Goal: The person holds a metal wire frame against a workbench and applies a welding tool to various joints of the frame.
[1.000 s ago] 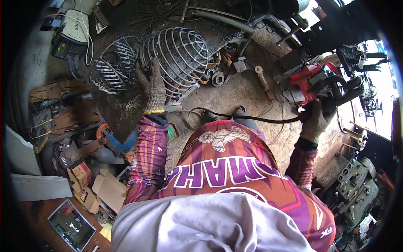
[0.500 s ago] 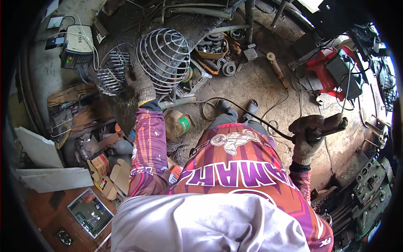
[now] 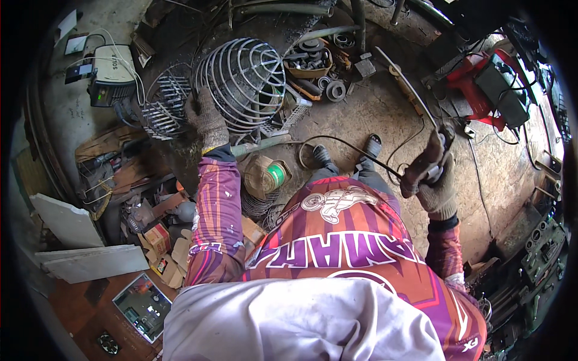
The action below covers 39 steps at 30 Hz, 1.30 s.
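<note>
A dome-shaped cage of metal bars (image 3: 244, 84) rests at the far left of centre. My left hand (image 3: 209, 123), in a knitted glove with darkened fingers, is closed at the cage's near-left rim. Beside it lies a flat grate of short metal bars (image 3: 165, 103). My right hand (image 3: 438, 189), also gloved, grips a welding electrode holder (image 3: 444, 141) over the floor at the right. From the holder a long thin welding rod (image 3: 425, 111) points away toward the far left. A black cable (image 3: 346, 151) runs from my right hand toward the left; part of the holder is hidden by the glove.
Past the rod lies an orange angle grinder (image 3: 406, 90) with its cord. A box of metal parts (image 3: 308, 60) stands behind the cage. On the right are a red stool (image 3: 475, 99) and a green machine (image 3: 542, 246). A green-labelled roll (image 3: 274, 175) sits by my left forearm.
My right hand has turned and lifted, and the welding rod now shows pointing away. The cage has shifted slightly right in view, with my left hand still at its rim.
</note>
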Available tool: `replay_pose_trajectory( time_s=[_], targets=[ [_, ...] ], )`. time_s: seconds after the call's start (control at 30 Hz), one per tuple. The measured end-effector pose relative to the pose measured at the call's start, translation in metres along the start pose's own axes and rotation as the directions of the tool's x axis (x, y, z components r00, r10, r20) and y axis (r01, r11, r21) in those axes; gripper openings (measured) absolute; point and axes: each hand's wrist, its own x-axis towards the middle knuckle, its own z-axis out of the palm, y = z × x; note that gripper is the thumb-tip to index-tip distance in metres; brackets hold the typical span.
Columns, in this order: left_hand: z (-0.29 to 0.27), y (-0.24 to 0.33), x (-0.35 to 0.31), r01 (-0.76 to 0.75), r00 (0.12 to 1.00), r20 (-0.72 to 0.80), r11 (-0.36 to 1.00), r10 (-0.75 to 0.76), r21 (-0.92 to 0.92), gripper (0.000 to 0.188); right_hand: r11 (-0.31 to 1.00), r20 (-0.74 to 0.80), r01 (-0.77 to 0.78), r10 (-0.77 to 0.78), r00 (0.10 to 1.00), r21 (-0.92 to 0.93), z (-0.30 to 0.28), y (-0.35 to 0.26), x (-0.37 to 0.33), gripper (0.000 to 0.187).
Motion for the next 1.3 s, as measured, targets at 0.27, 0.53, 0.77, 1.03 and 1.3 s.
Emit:
replay_pose_trajectory(
  time_s=[0.27, 0.53, 0.77, 1.03, 1.3],
  targets=[
    [0.000, 0.023, -0.002, 0.071, 0.997, 0.013, 0.997, -0.071, -0.037, 0.052, 0.967, 0.015, 0.095, -0.094, 0.995, -0.238, 0.058, -0.016, 0.029, 0.062],
    [0.003, 0.014, -0.007, 0.027, 1.000, 0.003, 0.999, -0.027, -0.030, 0.058, 0.988, 0.190, 0.048, -0.020, 0.982, -0.145, 0.077, 0.017, 0.065, 0.056],
    [0.003, 0.007, -0.005, 0.038, 0.999, 0.037, 0.997, -0.036, -0.062, 0.063, 0.987, 0.186, -0.002, 0.032, 0.982, -0.161, 0.084, 0.015, 0.076, 0.050],
    [0.004, 0.026, -0.013, 0.097, 0.995, -0.001, 0.993, -0.097, -0.062, 0.059, 0.979, 0.205, 0.031, 0.011, 0.979, -0.202, 0.080, 0.005, 0.087, 0.055],
    [0.003, 0.022, -0.010, 0.082, 0.996, -0.024, 0.996, -0.083, -0.030, 0.057, 0.985, 0.188, 0.051, -0.020, 0.982, -0.165, 0.082, 0.002, 0.098, 0.056]
  ],
)
